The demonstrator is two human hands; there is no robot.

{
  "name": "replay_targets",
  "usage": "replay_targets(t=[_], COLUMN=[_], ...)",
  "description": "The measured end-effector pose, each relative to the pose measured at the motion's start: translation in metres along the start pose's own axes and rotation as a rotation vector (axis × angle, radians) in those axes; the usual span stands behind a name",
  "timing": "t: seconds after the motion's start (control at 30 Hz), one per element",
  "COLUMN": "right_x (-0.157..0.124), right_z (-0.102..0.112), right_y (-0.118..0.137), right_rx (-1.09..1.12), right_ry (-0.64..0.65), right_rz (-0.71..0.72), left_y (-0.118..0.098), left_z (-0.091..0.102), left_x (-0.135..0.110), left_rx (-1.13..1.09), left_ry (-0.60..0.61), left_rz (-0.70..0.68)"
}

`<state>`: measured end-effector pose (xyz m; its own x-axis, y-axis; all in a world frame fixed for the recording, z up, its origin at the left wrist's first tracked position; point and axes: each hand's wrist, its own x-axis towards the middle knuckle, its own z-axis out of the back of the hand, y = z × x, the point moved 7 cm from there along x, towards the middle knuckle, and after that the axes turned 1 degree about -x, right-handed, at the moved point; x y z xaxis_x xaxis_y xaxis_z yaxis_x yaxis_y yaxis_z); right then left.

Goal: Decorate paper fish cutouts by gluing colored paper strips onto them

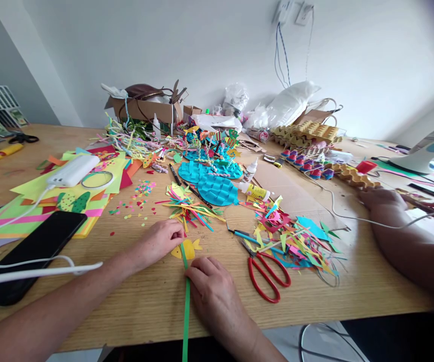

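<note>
A long green paper strip [186,317] runs from the near table edge up across a yellow paper fish [188,249]. At the strip's far end is my left hand [164,239], its fingers closed in a pinch. Lower down, my right hand [212,286] grips the strip between thumb and curled fingers. The fish lies on the table between both hands, partly covered by the strip. Red-handled scissors [267,274] rest to the right of my right hand. Just beyond my left hand lies a pile of thin coloured paper strips [194,208].
Blue paper pieces with folded scales [217,188], glue bottles [254,192] and paper scraps [299,244] lie ahead. On the left are a black phone [31,256], a white power bank [73,170] and coloured sheets [105,178]. Another person's arm [398,241] reaches in from the right.
</note>
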<state>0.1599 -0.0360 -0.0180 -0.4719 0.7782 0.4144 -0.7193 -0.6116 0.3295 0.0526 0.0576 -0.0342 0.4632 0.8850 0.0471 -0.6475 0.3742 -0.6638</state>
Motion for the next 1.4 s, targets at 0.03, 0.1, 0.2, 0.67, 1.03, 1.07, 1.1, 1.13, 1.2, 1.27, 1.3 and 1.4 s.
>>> replay_targets(t=[0.03,0.1,0.2,0.67,1.03,1.07,1.1,1.13,1.2,1.27,1.3,1.4], right_x=[0.0,0.0,0.0,-0.001,-0.005,-0.006,-0.007,-0.009,-0.011,-0.011,-0.01,-0.004], right_z=[0.0,0.001,0.001,-0.002,-0.001,-0.001,-0.001,0.0,0.002,0.008,0.012,0.029], right_y=[0.0,0.0,0.001,-0.001,0.002,0.002,0.002,0.003,0.004,0.004,0.004,-0.004], right_rx=[0.001,0.004,0.003,-0.009,0.018,0.019,0.022,0.028,0.049,0.087,0.115,0.214], right_ry=[-0.002,-0.004,-0.006,-0.004,0.1,0.119,0.141,0.17,0.231,0.275,0.285,0.259], right_rz=[0.003,0.007,0.01,0.013,0.013,0.012,0.011,0.009,-0.002,-0.02,-0.035,-0.099], left_y=[0.0,-0.001,-0.003,-0.004,-0.006,-0.007,-0.009,-0.01,-0.013,-0.015,-0.015,-0.02], left_z=[0.0,0.0,0.001,0.001,-0.001,-0.001,0.0,0.0,0.0,0.002,0.004,0.014], left_x=[0.0,0.0,0.0,0.0,0.002,0.002,0.003,0.003,0.004,0.005,0.005,0.002], left_rx=[0.0,0.0,0.0,0.034,0.113,0.128,0.144,0.159,0.188,0.21,0.218,0.234], left_ry=[0.001,0.002,0.008,0.003,0.027,0.033,0.038,0.042,0.05,0.057,0.057,0.032], left_rz=[-0.001,-0.002,0.001,-0.005,0.007,0.007,0.008,0.01,0.009,0.0,-0.006,-0.024])
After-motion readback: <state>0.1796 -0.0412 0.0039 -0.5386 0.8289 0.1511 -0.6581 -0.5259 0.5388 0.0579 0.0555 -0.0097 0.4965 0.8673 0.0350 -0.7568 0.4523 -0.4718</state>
